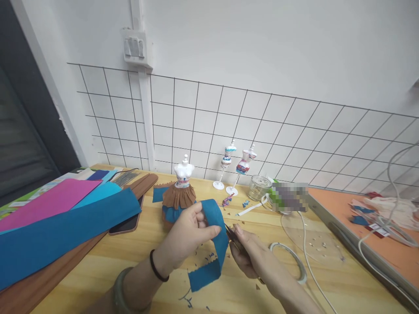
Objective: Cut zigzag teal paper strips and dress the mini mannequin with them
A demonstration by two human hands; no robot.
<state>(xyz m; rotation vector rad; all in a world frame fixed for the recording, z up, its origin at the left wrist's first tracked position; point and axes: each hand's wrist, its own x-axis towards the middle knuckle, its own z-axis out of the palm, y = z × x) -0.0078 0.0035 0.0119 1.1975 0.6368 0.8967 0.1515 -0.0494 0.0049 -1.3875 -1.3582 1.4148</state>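
Observation:
My left hand point(194, 231) pinches a strip of dark blue cloth point(221, 242) between thumb and fingers. The strip curves over and its lower end hangs down to the table, with small notches along part of its edge. Closed around dark scissors point(233, 235), my right hand point(253, 253) holds their blades at the strip's right edge; their handles are mostly hidden. Just behind my left hand stands a small white dress form point(183, 172) wearing a gathered brown point(179, 196) and blue layered skirt.
Two slim mini mannequins point(225, 161) stand by the wall grid. A glass jar point(259, 187) and a tape roll point(304, 274) lie to the right, near a white cable point(306, 244). Coloured cloth pieces point(72, 235) and a phone point(126, 224) cover the left. Blue scraps point(188, 301) litter the table.

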